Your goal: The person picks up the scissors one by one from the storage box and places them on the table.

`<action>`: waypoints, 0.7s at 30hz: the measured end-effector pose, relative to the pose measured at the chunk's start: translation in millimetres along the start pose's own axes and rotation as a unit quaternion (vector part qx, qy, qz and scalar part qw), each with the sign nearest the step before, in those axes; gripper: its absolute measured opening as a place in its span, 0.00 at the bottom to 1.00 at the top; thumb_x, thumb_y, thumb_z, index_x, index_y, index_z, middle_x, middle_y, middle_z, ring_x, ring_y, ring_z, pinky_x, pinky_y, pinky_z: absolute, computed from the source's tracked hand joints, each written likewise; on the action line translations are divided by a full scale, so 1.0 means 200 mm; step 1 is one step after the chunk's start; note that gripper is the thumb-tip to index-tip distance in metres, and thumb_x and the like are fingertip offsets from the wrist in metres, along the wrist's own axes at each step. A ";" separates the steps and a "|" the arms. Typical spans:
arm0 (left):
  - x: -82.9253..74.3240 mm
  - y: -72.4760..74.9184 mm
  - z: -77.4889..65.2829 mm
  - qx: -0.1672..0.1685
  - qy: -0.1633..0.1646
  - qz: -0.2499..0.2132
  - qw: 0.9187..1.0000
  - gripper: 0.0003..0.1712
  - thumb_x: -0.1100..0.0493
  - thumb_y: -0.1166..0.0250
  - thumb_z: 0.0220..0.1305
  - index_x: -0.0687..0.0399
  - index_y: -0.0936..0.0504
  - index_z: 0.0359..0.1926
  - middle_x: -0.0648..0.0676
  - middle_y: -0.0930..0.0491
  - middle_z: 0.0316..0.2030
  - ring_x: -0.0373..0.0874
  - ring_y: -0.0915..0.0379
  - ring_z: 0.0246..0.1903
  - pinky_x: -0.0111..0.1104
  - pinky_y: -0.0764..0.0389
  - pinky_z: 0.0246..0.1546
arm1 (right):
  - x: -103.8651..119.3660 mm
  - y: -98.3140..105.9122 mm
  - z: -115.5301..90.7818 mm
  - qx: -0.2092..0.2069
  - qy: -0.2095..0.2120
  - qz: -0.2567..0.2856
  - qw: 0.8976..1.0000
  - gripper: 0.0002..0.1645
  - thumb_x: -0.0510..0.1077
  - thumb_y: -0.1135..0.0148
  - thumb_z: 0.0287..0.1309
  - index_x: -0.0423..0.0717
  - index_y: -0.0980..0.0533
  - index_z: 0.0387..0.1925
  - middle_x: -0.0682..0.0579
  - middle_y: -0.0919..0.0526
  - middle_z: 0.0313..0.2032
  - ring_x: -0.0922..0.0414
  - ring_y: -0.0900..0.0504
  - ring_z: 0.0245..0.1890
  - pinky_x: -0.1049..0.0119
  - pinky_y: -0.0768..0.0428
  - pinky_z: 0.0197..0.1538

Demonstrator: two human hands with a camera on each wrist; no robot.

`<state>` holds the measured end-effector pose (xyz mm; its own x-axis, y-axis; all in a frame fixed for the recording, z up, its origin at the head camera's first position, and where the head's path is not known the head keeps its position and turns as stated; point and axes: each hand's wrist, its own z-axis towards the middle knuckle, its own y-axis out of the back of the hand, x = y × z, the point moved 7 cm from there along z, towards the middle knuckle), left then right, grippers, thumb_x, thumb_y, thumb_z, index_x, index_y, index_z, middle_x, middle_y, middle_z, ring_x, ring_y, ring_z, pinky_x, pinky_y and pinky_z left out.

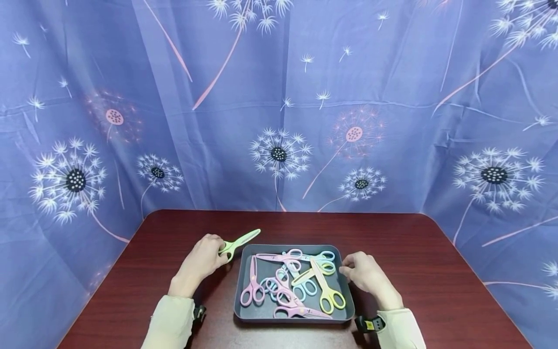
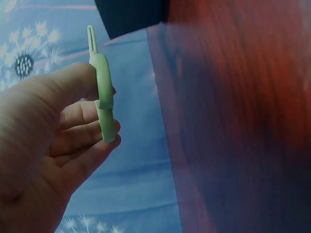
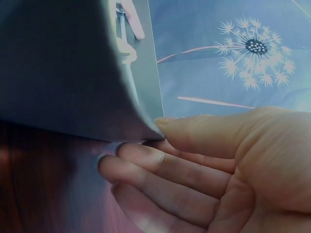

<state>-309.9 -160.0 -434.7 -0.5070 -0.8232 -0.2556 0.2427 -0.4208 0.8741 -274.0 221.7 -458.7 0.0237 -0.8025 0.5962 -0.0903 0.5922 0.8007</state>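
My left hand (image 1: 202,259) holds light-green scissors (image 1: 245,238) by the handle loops, left of the tray, with the blades pointing up and right. In the left wrist view, the thumb and fingers pinch the green handle (image 2: 104,80), seen edge-on. At the right side of the dark grey tray (image 1: 294,320) is my right hand (image 1: 366,274). Its thumb (image 3: 194,133) lies on the tray's rim and the other fingers are under or against the outside, in the right wrist view. Inside the tray lie several scissors: pink-purple ones (image 1: 253,283), blue ones (image 1: 310,287) and yellow ones (image 1: 332,298), some overlapping.
The tray stands on a dark red-brown wooden table (image 1: 187,228). A blue curtain with dandelion prints (image 1: 226,145) hangs behind and on both sides of it. Each wrist wears a dark strap; the right one (image 1: 370,324) has a yellow mark.
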 end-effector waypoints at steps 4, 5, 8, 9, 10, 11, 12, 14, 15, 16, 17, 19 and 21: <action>0.09 0.02 -0.01 0.016 0.050 -0.005 0.999 0.17 0.65 0.30 0.45 0.48 0.31 0.14 0.46 0.35 0.19 0.44 0.39 0.24 0.36 0.33 0.28 | 0.00 0.00 0.00 -0.001 0.003 -0.001 1.000 0.03 0.37 0.34 0.56 0.40 0.19 0.32 0.53 0.19 0.24 0.59 0.21 0.20 0.61 0.24 0.29; 0.11 0.03 -0.01 0.019 0.065 -0.007 0.998 0.17 0.64 0.30 0.46 0.48 0.30 0.14 0.46 0.35 0.19 0.44 0.39 0.24 0.37 0.33 0.28 | 0.01 0.00 0.00 -0.001 0.005 -0.001 1.000 0.03 0.37 0.34 0.56 0.39 0.19 0.32 0.53 0.19 0.24 0.59 0.21 0.20 0.61 0.24 0.29; 0.18 0.06 -0.02 0.019 0.104 -0.010 0.994 0.15 0.63 0.29 0.48 0.49 0.28 0.16 0.47 0.33 0.18 0.44 0.37 0.22 0.37 0.32 0.26 | 0.01 0.00 0.00 0.001 0.004 0.004 1.000 0.03 0.37 0.33 0.56 0.39 0.19 0.31 0.53 0.19 0.24 0.59 0.21 0.20 0.61 0.24 0.28; 0.20 0.06 -0.02 0.018 0.116 -0.010 0.993 0.14 0.62 0.29 0.48 0.50 0.27 0.17 0.47 0.33 0.18 0.44 0.37 0.21 0.38 0.31 0.26 | 0.00 -0.01 0.00 0.003 0.001 0.005 1.000 0.03 0.37 0.33 0.56 0.39 0.19 0.32 0.53 0.19 0.24 0.58 0.21 0.20 0.61 0.24 0.28; 0.22 0.07 -0.02 0.017 0.127 -0.010 0.992 0.12 0.62 0.29 0.48 0.50 0.25 0.18 0.47 0.31 0.18 0.44 0.36 0.20 0.38 0.31 0.25 | 0.00 -0.01 0.00 0.004 -0.002 0.006 1.000 0.03 0.37 0.33 0.56 0.39 0.19 0.32 0.53 0.19 0.24 0.58 0.21 0.20 0.61 0.24 0.27; 0.24 0.08 -0.02 0.016 0.137 -0.012 0.990 0.10 0.61 0.29 0.48 0.52 0.23 0.20 0.47 0.30 0.18 0.44 0.36 0.20 0.38 0.31 0.24 | 0.00 -0.01 0.00 0.006 -0.004 0.005 1.000 0.03 0.37 0.33 0.56 0.40 0.19 0.32 0.53 0.19 0.25 0.58 0.22 0.20 0.62 0.24 0.27; 0.26 0.08 -0.02 0.013 0.145 -0.013 0.989 0.08 0.61 0.29 0.48 0.53 0.21 0.21 0.47 0.29 0.18 0.44 0.35 0.19 0.38 0.31 0.24 | 0.00 -0.01 0.00 0.007 -0.006 0.004 1.000 0.03 0.37 0.33 0.56 0.40 0.19 0.32 0.53 0.20 0.25 0.58 0.22 0.20 0.62 0.24 0.26; 0.30 0.09 -0.02 0.007 0.161 -0.016 0.987 0.05 0.60 0.29 0.48 0.55 0.18 0.25 0.47 0.27 0.19 0.45 0.34 0.19 0.40 0.30 0.24 | 0.00 0.00 0.00 0.006 -0.003 0.001 1.000 0.03 0.37 0.33 0.56 0.40 0.19 0.32 0.53 0.19 0.25 0.58 0.22 0.20 0.61 0.24 0.27; 0.32 0.09 -0.01 0.004 0.172 -0.020 0.985 0.05 0.60 0.29 0.48 0.55 0.17 0.27 0.47 0.26 0.19 0.46 0.34 0.19 0.40 0.30 0.24 | 0.00 0.00 0.00 0.005 -0.001 0.001 1.000 0.03 0.37 0.33 0.56 0.39 0.19 0.32 0.53 0.19 0.26 0.58 0.21 0.20 0.61 0.24 0.28; 0.33 0.10 -0.01 0.001 0.181 -0.024 0.983 0.06 0.60 0.30 0.47 0.56 0.16 0.28 0.48 0.25 0.19 0.46 0.33 0.19 0.40 0.29 0.24 | 0.00 0.00 0.00 0.003 0.003 0.001 1.000 0.03 0.37 0.34 0.56 0.39 0.19 0.32 0.53 0.19 0.25 0.58 0.21 0.20 0.61 0.24 0.28; 0.35 0.11 -0.01 -0.004 0.192 -0.030 0.981 0.07 0.60 0.30 0.47 0.57 0.16 0.29 0.48 0.25 0.19 0.47 0.33 0.19 0.40 0.29 0.25 | 0.00 0.00 0.00 0.002 0.005 0.001 1.000 0.03 0.36 0.34 0.56 0.39 0.19 0.32 0.53 0.18 0.25 0.58 0.21 0.20 0.61 0.24 0.29; 0.39 0.12 -0.01 -0.011 0.216 -0.039 0.976 0.08 0.59 0.31 0.46 0.57 0.15 0.30 0.48 0.25 0.19 0.48 0.32 0.20 0.40 0.29 0.24 | 0.00 0.00 0.00 0.000 0.005 0.004 1.000 0.03 0.36 0.34 0.57 0.39 0.19 0.32 0.53 0.18 0.25 0.59 0.21 0.20 0.61 0.24 0.29; 0.42 0.13 -0.02 -0.016 0.240 -0.046 0.969 0.09 0.59 0.31 0.46 0.56 0.14 0.31 0.49 0.23 0.20 0.48 0.32 0.20 0.40 0.30 0.24 | 0.00 0.00 0.00 0.004 0.001 0.004 1.000 0.04 0.37 0.34 0.57 0.39 0.19 0.33 0.53 0.19 0.25 0.58 0.21 0.20 0.62 0.24 0.28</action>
<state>-342.7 -242.6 -435.3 -0.0857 -0.8608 -0.5017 0.2450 -0.5063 0.8269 -274.8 221.3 -459.3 0.0251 -0.7977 0.6026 -0.0989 0.5978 0.7955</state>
